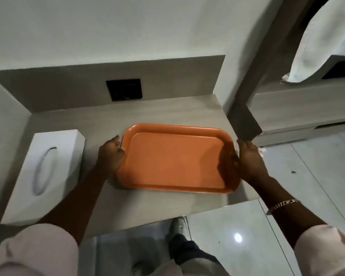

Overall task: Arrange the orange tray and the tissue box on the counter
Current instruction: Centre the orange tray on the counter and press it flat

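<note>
An empty orange tray (pixel 175 158) lies flat on the grey wood-grain counter (pixel 139 114), near its right end. My left hand (pixel 112 154) grips the tray's left rim. My right hand (pixel 249 160) holds the right rim, fingers curled over the edge. A white tissue box (pixel 46 172) with an oval slot on top stands at the counter's left end, a little apart from the tray and from my left forearm.
A black wall socket (pixel 124 92) sits in the backsplash behind the tray. A dark post (pixel 245 124) stands just right of the counter. White cloth (pixel 325 42) hangs over a shelf at the far right. Glossy floor tiles (pixel 287 176) and my shoe (pixel 178 226) lie below.
</note>
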